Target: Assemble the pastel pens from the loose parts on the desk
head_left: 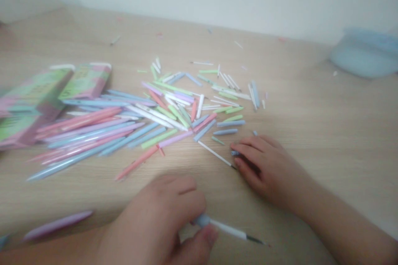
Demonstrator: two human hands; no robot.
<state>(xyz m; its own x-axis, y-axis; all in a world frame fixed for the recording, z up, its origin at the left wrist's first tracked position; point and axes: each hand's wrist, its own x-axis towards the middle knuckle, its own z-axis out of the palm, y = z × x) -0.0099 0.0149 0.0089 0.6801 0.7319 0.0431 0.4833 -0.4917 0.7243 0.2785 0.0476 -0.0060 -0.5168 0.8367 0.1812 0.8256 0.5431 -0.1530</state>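
Observation:
My left hand (164, 221) is at the bottom middle, fingers pinched on a blue pen barrel whose white refill (231, 230) sticks out to the right. My right hand (267, 165) lies on the wooden table (311, 132) to the right, fingers curled over a small blue pen piece (235, 153). A loose white refill (216, 155) lies just left of its fingertips. A heap of pastel pen parts (174, 107), pink, blue, green, purple and white, spreads across the table beyond both hands.
Pink and green pen boxes (46, 99) lie at the left. A single purple pen (57, 225) rests at the bottom left. A pale blue object (363, 56), blurred, sits at the far right by the white wall.

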